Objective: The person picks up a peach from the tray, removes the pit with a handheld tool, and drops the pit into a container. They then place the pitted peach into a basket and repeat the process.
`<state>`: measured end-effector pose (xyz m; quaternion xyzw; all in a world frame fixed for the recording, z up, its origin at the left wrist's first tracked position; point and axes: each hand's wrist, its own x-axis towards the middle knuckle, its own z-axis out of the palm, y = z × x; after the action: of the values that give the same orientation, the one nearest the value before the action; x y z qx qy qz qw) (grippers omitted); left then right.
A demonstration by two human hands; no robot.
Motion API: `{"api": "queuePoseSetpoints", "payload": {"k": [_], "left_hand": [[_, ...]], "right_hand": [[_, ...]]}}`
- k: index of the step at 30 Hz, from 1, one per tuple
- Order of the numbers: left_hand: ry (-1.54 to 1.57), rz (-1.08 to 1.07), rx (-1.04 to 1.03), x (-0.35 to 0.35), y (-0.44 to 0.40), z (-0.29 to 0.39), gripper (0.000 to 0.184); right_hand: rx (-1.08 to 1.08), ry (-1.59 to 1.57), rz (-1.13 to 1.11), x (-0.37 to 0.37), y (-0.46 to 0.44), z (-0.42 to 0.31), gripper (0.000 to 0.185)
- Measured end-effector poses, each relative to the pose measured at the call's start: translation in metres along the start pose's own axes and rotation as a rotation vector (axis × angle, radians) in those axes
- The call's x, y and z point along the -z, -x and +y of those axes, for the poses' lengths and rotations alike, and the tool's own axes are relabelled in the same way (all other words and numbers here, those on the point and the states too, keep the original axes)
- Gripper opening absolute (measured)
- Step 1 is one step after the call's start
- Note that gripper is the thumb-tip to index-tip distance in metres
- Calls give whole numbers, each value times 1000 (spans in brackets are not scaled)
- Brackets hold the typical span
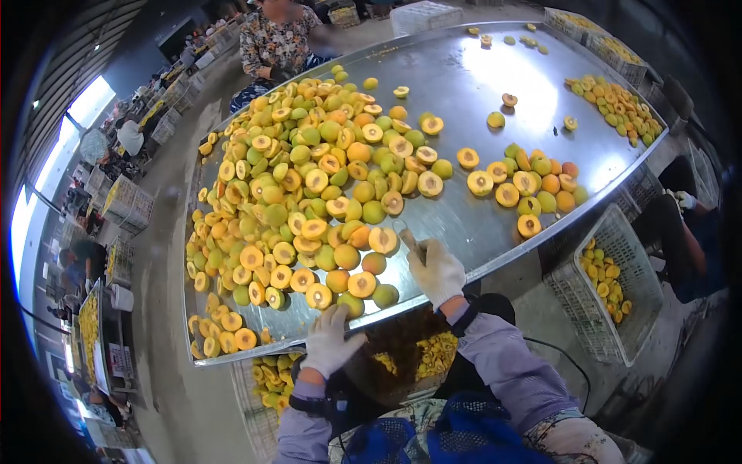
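On a metal table (464,216) lies a large heap of halved yellow-green fruit (294,170), many with pits showing. My left hand (332,340), in a white glove, is at the table's front edge with its fingers apart, touching or just beside a green-yellow fruit (352,305). My right hand (436,271), also gloved, is closed round the handle of a small tool (411,241) with a looped metal end, over bare metal right of the heap.
A crate (610,286) holding fruit pieces stands right of the table. More fruit pieces (437,356) lie below the front edge. Smaller fruit groups (541,182) are on the table's right. A person in a floral top (270,39) is at the far side; another person's arm (684,240) is at right.
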<state>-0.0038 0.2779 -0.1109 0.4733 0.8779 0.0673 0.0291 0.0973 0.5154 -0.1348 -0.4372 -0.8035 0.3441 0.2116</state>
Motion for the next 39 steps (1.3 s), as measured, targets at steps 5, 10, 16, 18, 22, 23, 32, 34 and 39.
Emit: {"api": "queuePoseSetpoints", "payload": {"k": [5, 10, 16, 18, 22, 23, 32, 34, 39], "left_hand": [[450, -134, 113, 30, -73, 21, 37], [120, 392, -144, -26, -159, 41, 34], [-152, 54, -157, -43, -176, 45, 31], [-159, 149, -204, -51, -164, 43, 34], [62, -98, 19, -26, -140, 51, 44], [157, -160, 53, -17, -134, 50, 47], [1404, 38, 440, 24, -31, 18, 60], [1525, 162, 397, 10, -4, 11, 63], [1887, 41, 333, 27, 52, 13, 50]], "right_hand": [[179, 43, 147, -5, 5, -1, 24], [160, -91, 209, 0, 8, -4, 25], [148, -94, 153, -2, 6, 1, 32], [156, -47, 151, -2, 5, 0, 34], [72, -81, 35, 6, 5, -6, 32], [123, -72, 96, 1, 5, -1, 34], [204, -13, 107, -14, 2, 11, 28], [225, -67, 62, -10, 4, 10, 25], [207, -552, -60, -15, 13, 39, 29]]}}
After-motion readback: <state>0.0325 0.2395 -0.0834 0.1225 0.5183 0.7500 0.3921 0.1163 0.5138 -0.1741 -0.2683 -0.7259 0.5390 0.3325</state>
